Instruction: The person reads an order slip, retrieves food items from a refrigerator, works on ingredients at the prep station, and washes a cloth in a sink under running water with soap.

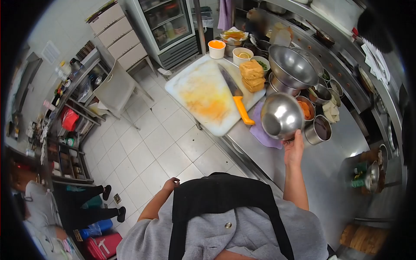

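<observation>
Gripping a shiny round steel bowl (282, 116) in the right hand (294, 149), beside a silvery pot (313, 113) containing orange pieces (306, 108) and a steel cup (313, 135) containing something dark; holding out the left hand (172, 184), openness unclear.

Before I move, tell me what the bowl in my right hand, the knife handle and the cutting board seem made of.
Held bowl: metal, probably stainless steel, polished, with bright reflections. Knife handle: orange, likely moulded plastic, evenly coloured. Cutting board: white, probably matt plastic; no wood grain shows around the orange stains.
</observation>
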The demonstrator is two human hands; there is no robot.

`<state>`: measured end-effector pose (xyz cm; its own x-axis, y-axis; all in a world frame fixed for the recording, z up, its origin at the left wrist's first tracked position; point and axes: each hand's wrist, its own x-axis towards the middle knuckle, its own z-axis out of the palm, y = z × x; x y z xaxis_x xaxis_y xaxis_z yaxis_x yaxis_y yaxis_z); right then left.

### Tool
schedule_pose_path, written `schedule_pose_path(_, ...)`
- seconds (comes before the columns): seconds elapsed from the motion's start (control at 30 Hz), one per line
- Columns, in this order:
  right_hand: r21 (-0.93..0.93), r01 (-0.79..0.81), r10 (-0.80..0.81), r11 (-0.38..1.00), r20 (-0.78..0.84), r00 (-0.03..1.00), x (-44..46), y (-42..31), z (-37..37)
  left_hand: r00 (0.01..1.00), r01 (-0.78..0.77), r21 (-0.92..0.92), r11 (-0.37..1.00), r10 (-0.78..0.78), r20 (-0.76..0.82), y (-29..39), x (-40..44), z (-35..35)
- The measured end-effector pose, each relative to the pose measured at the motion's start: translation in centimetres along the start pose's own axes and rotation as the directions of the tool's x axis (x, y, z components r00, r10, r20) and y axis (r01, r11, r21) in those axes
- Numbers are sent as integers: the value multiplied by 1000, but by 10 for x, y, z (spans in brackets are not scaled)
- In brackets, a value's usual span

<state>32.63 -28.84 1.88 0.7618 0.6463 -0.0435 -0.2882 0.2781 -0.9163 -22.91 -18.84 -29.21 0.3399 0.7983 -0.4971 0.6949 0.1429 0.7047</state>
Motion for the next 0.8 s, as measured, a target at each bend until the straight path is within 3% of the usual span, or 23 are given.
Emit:
schedule_pose_path(0.03,-140,-69,63,988,-49,997,2,-1,1,1000,25,127,992,-25,-5,-6,2,6)
schedule_pose_path(0.07,-112,-75,67,991,-74,995,2,0,1,999,41,257,966,-41,-5,-9,9,16)
schedule_pose_path(0.1,-109,-60,51,992,-87,995,5,-1,2,998,-45,282,958,54,-24,-33,18,26)
schedule_pose_path(0.13,-173,-2,-1,985,-14,1000,8,0,1,994,74,323,944,-97,56,-25,10,23)
schedule_pose_path(0.3,-222,295,-223,929,300,928,-7,-18,29,981,141,308,941,-174,82,-35,-30,36)
schedule_pose_path(0.37,-219,290,-210,932,327,921,-11,-21,40,981,162,284,945,-185,57,-36,-41,37)
schedule_pose_path(0.43,-380,601,-438,703,435,787,-14,-24,47,979,181,269,946,-198,38,-39,-50,35)
schedule_pose_path(0.47,-437,651,-465,620,464,754,-17,-28,49,979,185,266,946,-201,33,-39,-52,34)
schedule_pose_path(0.5,-434,653,-464,621,467,752,-19,-32,51,979,187,263,946,-202,28,-40,-54,34)
schedule_pose_path(0.57,-429,781,-512,455,591,623,-22,-37,54,980,184,267,946,-197,24,-40,-54,30)
schedule_pose_path(0.8,-503,811,-467,298,665,583,-30,-50,49,989,72,317,946,-110,103,-18,-8,24)
